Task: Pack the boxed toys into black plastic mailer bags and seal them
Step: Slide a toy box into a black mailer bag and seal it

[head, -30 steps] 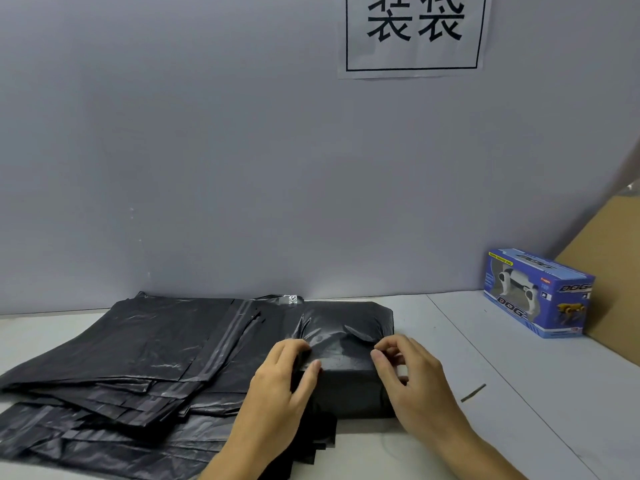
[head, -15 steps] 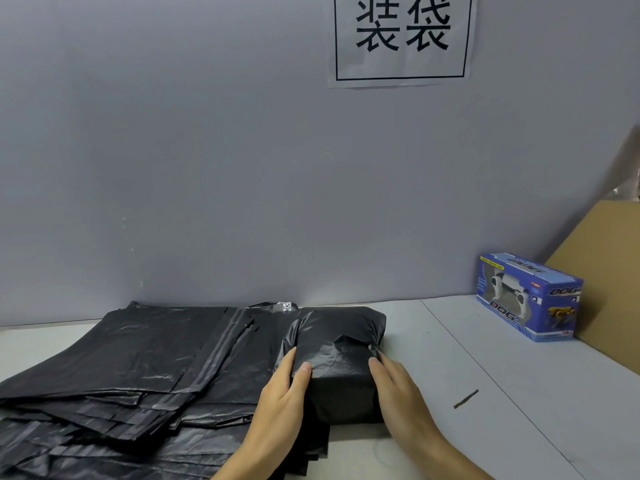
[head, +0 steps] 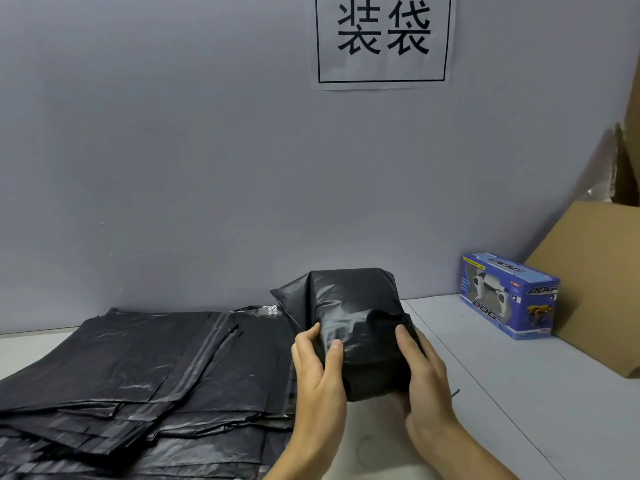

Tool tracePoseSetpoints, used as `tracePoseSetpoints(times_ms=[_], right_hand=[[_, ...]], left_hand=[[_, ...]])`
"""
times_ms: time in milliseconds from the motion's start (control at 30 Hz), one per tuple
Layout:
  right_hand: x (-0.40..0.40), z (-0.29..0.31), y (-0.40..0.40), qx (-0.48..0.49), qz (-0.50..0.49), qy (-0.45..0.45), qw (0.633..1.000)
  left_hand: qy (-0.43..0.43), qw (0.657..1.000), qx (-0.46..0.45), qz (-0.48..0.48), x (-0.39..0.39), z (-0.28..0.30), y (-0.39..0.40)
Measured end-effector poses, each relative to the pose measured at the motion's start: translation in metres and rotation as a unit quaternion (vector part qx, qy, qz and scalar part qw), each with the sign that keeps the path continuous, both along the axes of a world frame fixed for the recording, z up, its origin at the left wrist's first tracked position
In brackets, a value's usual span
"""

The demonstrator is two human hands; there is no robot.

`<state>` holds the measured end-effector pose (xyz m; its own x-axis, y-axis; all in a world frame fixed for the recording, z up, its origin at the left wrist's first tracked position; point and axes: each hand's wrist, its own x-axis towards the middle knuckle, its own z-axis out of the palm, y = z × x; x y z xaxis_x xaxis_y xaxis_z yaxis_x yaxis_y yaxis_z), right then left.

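A box-shaped parcel wrapped in a black mailer bag [head: 356, 323] is held off the table in front of me, its far end tipped up. My left hand [head: 318, 372] grips its left side with the thumb on top. My right hand [head: 424, 375] grips its right side, fingers underneath. A pile of flat black mailer bags [head: 138, 368] lies on the table to the left. One blue boxed toy dog [head: 509, 294] stands at the back right by the wall.
Brown cardboard [head: 602, 278] leans at the far right behind the blue box. The grey wall [head: 173, 168] carries a paper sign [head: 382, 39]. A small dark scrap [head: 455, 393] lies on the white table [head: 519, 410] right of my hands.
The wrapped parcel lay on the bag pile with my hands pressing its folds; now both hands have lifted it off the table and tilted it upward.
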<state>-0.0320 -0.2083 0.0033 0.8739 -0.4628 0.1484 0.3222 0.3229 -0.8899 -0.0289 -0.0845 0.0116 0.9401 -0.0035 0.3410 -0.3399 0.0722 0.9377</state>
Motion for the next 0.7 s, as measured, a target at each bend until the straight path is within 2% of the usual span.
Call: tracePoseSetpoints(times_ms=[100, 167, 300, 367, 433, 533, 600, 700], right_hand=[[0.006, -0.007, -0.01, -0.008, -0.035, 0.033, 0.999], [0.01, -0.007, -0.016, -0.012, -0.048, 0.046, 0.998], [0.011, -0.001, -0.033, -0.003, -0.066, 0.055, 0.996], [0.01, 0.005, -0.044, 0.009, -0.06, 0.071, 0.996], [0.007, 0.017, -0.059, 0.008, -0.027, 0.1, 0.995], [0.0, 0.04, -0.089, -0.02, 0.034, 0.126, 0.991], [-0.005, 0.054, -0.109, -0.052, 0.07, 0.135, 0.987], [-0.011, 0.075, -0.134, -0.108, 0.146, 0.163, 0.97]], left_hand=[[0.009, 1.0, -0.001, -0.022, 0.004, -0.009, 0.002], [-0.019, 0.999, 0.041, -0.018, 0.011, -0.013, 0.012], [-0.093, 0.985, 0.121, 0.086, 0.026, -0.012, 0.04], [-0.117, 0.961, 0.206, 0.144, 0.034, -0.016, 0.058], [-0.115, 0.923, 0.327, 0.167, 0.042, -0.026, 0.075], [-0.064, 0.838, 0.516, 0.164, 0.049, -0.045, 0.083], [-0.048, 0.813, 0.559, 0.154, 0.048, -0.048, 0.079], [-0.048, 0.807, 0.569, 0.152, 0.049, -0.045, 0.077]])
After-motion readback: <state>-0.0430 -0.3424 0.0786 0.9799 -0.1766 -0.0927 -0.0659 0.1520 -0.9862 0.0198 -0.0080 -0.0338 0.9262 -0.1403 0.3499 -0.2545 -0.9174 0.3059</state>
